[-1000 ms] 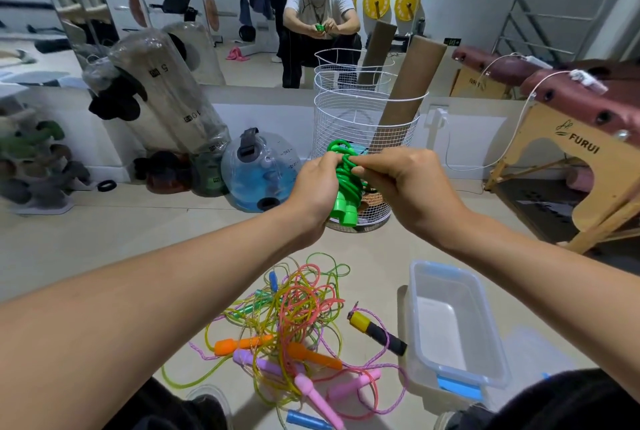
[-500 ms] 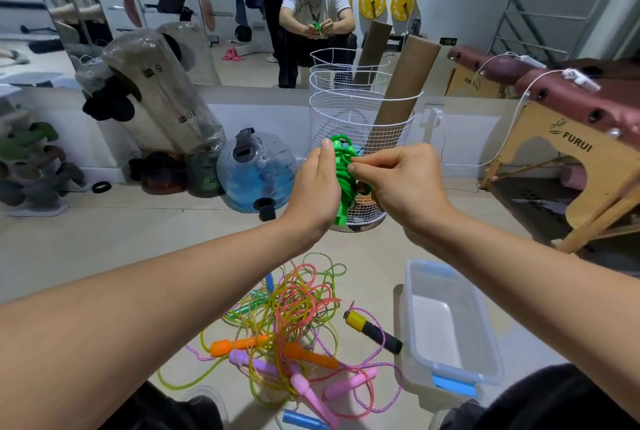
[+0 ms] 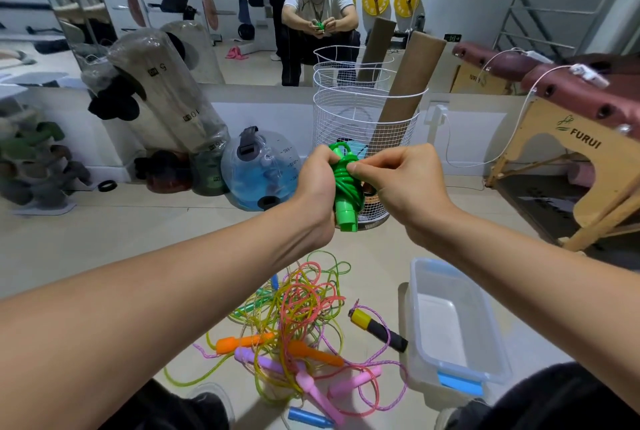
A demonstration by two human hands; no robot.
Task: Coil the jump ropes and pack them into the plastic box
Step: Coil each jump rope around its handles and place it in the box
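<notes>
I hold a coiled green jump rope (image 3: 346, 194) up in front of me, its green handles pointing down. My left hand (image 3: 317, 183) grips the bundle from the left. My right hand (image 3: 398, 176) pinches the green cord near the top of the coil. On the floor below lies a tangled pile of jump ropes (image 3: 294, 325) with orange, pink, purple and blue handles, plus one with a yellow and black handle (image 3: 377, 327). The clear plastic box (image 3: 446, 279) with blue latches stands open to the pile's right; nothing shows inside it.
A white wire basket (image 3: 346, 118) holding cardboard tubes stands just behind my hands. A blue water bag (image 3: 259, 170) and wrapped weights sit to the left by the mirror wall. A wooden massage table (image 3: 571, 138) stands at the right.
My hands have shifted slightly on the green bundle; the left hand's fingers have curled round it, and the right hand keeps pinching the cord near the top.
</notes>
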